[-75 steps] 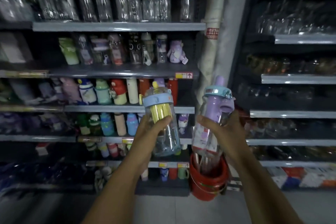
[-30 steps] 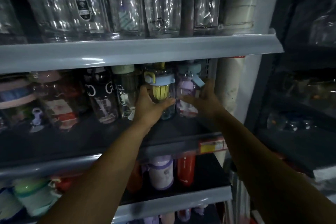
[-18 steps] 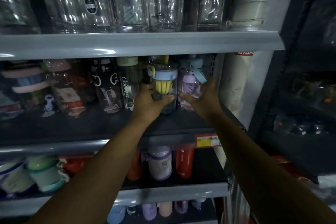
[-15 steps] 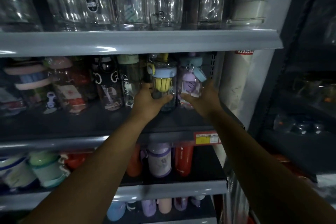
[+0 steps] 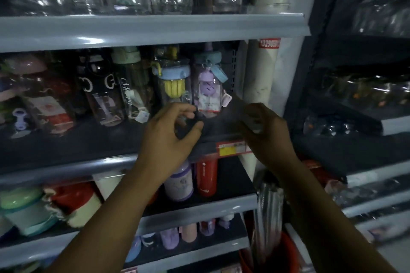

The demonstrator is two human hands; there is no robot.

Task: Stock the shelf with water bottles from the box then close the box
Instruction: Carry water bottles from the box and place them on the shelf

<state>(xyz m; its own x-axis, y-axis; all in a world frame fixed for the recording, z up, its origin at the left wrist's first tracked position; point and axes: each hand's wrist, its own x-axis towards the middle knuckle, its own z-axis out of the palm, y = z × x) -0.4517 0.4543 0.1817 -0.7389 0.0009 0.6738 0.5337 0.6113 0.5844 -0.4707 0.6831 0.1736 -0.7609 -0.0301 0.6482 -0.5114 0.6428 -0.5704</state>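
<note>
2 water bottles stand upright side by side at the right end of the dark shelf (image 5: pixel 66 139): a clear bottle with a blue lid and yellow insert (image 5: pixel 174 86), and just to its right a clear bottle with a teal lid and purple insert (image 5: pixel 208 90), a label on its front. The left hand (image 5: pixel 170 133) hangs in front of the blue-lidded bottle's base, fingers loosely curled with the thumb spread, gripping nothing; motion blur hides whether a fingertip touches the bottle. The right hand (image 5: pixel 264 133) is near the purple bottle but apart from it, fingers loosely bent and empty. Below the hands a yellow and red price tag (image 5: pixel 233 148) sits on the shelf edge. To the left stand a green-lidded bottle (image 5: pixel 131 86) and 2 dark bottles with white lettering (image 5: pixel 99 91). The box is out of view
</note>
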